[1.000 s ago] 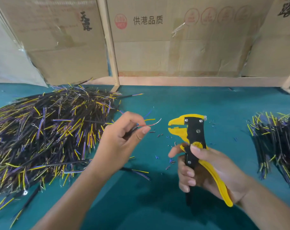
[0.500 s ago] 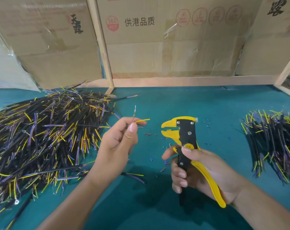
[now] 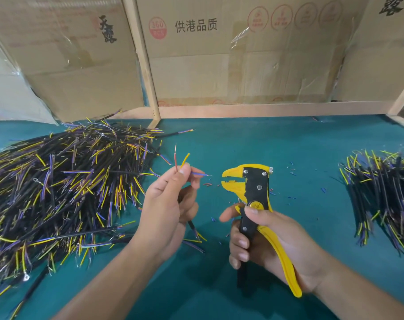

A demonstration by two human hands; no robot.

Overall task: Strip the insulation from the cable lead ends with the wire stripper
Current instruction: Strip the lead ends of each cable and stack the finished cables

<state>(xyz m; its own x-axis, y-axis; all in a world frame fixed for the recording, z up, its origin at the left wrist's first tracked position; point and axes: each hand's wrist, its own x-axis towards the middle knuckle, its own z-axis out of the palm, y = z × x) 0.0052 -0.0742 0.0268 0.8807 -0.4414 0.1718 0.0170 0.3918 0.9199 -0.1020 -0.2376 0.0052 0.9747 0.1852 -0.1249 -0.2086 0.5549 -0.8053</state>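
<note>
Teal counter (image 3: pixel 254 144) backed by cardboard boxes (image 3: pixel 219 54), strewn with cable heaps (image 3: pixel 57 192). Left hand (image 3: pixel 166 211) fingers pinching cable leads (image 3: pixel 197 173); right hand (image 3: pixel 272 241) fingers curled round wire stripper (image 3: pixel 254 192). Right pile (image 3: pixel 381 195) cut off at frame edge.

Small assembly workshop, cable heaps (image 3: pixel 64 195) on green bench (image 3: pixel 277 144), stacked cartons (image 3: pixel 242 54)

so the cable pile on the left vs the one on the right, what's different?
The left pile is much bigger and sprawls loosely, its cables lying crosswise; the right pile is small, its cables roughly parallel. The left hand is next to the left pile; the right pile lies apart from both hands. Both hold black cables with yellow and purple leads, on the teal table.
</note>
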